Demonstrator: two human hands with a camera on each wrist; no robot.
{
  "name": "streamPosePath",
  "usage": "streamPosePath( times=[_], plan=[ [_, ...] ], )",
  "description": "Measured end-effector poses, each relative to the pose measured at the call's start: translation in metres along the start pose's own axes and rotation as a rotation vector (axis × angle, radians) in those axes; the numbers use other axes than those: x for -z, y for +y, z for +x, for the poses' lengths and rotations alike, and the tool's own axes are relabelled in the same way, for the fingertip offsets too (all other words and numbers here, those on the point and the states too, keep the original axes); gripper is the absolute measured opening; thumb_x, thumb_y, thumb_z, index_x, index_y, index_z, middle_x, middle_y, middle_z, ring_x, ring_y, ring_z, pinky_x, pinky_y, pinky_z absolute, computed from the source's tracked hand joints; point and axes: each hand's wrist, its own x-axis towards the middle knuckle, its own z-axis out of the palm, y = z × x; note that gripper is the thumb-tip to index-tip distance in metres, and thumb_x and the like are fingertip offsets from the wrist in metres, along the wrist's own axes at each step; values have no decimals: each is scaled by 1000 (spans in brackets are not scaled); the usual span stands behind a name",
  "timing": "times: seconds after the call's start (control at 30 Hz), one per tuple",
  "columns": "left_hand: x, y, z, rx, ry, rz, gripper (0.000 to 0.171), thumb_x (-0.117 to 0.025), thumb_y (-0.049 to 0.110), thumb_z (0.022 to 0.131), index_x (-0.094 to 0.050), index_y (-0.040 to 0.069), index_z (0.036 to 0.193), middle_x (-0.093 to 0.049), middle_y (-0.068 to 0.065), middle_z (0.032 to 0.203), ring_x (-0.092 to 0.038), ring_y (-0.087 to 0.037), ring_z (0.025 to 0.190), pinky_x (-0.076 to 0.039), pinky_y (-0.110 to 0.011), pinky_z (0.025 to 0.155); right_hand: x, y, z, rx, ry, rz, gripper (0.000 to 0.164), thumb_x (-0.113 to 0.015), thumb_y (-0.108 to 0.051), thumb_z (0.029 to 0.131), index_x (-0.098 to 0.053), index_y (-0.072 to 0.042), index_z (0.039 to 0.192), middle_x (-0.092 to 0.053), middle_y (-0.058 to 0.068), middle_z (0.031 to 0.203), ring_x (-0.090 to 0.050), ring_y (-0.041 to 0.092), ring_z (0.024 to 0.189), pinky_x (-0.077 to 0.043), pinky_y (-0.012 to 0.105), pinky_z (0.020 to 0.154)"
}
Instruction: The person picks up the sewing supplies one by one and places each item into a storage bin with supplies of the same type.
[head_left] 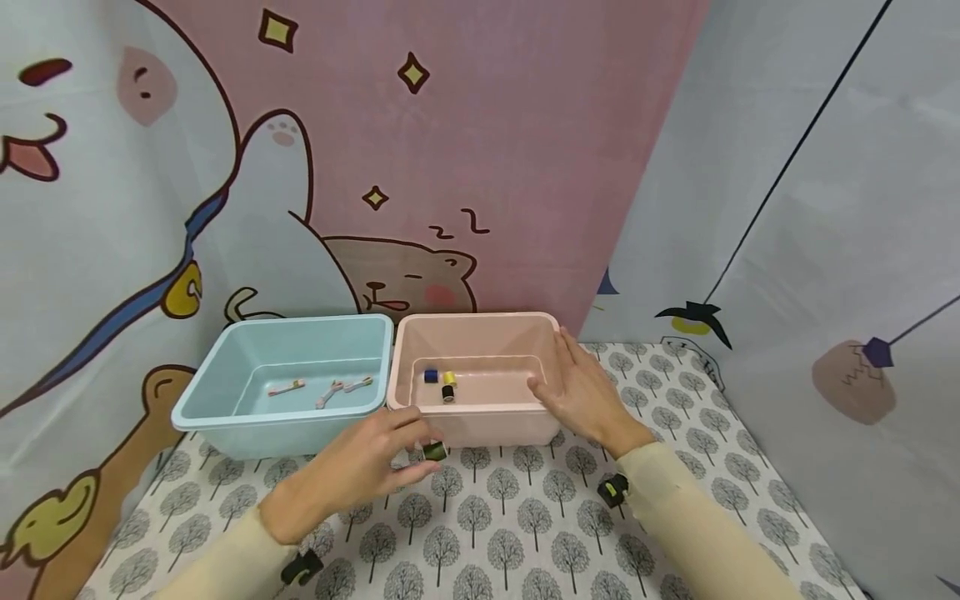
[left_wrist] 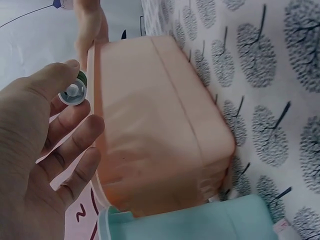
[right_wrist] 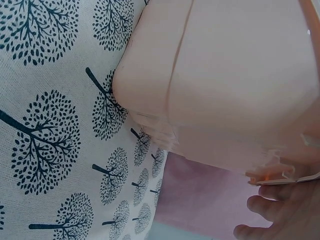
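My left hand [head_left: 378,454] pinches a small spool of dark green thread [head_left: 434,451] between thumb and fingertip, just in front of the pink bin. In the left wrist view the spool's pale round end [left_wrist: 73,92] faces the camera, and the other fingers are loosely bent. My right hand [head_left: 588,392] rests on the right rim of the pink bin [head_left: 465,425], thumb over the inside and fingers along the outside. Inside that bin lie a blue spool [head_left: 431,376], a yellow spool [head_left: 449,378] and a black spool [head_left: 447,393].
A light blue bin [head_left: 247,425] stands against the pink bin's left side, holding a few small pinkish stick-like items [head_left: 330,393]. Both bins sit on a tree-print cloth [head_left: 504,517]. Behind them hangs a cartoon-print curtain [head_left: 525,167].
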Motion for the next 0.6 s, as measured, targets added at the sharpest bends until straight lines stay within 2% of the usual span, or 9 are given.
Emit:
streamPosePath(
  times=[0.23, 0.37, 0.6],
  plan=[
    [9, -5, 14, -13, 24, 23, 35, -98, 28, 95, -84, 11, 122, -84, 2, 113, -77, -7, 91, -67, -18, 82, 0, 0, 0, 0, 1, 1, 107, -52, -68, 113, -14, 2, 185, -11, 25, 195, -27, 57, 177, -28, 78, 142],
    [16, -10, 25, -36, 44, 37, 36, -99, 25, 94, -84, 9, 123, -85, -2, 115, -80, -11, 91, -68, -20, 82, 1, 0, 0, 3, 0, 5, 108, -51, -70, 113, -13, 2, 185, -12, 25, 195, -27, 56, 177, -28, 77, 142],
    [27, -18, 46, -31, 47, 23, 35, -98, 21, 96, -82, 7, 124, -86, -5, 117, -82, -13, 83, -70, -23, 75, 2, 0, -1, 5, -1, 12, 109, -52, -69, 112, -13, 1, 185, -13, 26, 195, -27, 55, 178, -28, 77, 142]
  ],
)
